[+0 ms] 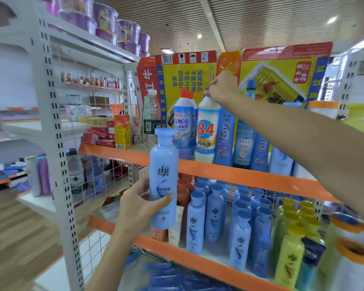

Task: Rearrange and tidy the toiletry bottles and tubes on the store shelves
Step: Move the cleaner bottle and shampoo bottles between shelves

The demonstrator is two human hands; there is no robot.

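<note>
My left hand point(140, 203) grips a tall light-blue shampoo bottle point(164, 171) upright, in front of the orange shelf edge. My right hand point(222, 87) reaches up and is closed on the blue cap of a white "84" disinfectant bottle point(206, 133), which stands on the upper shelf point(250, 175). Left of it stands a blue-labelled cleaner bottle with an orange cap point(183, 122). To its right are blue floral-water bottles point(243, 141). On the shelf below, several matching light-blue shampoo bottles point(214, 217) stand in rows beside yellow-green bottles point(290, 244).
Yellow and red cardboard cartons point(271, 74) stand behind the upper-shelf bottles. A clear water bottle point(151, 116) and red and yellow boxes point(114, 133) sit at the shelf's left. A white slotted upright point(55, 127) stands left; purple noodle cups point(107, 24) are on top.
</note>
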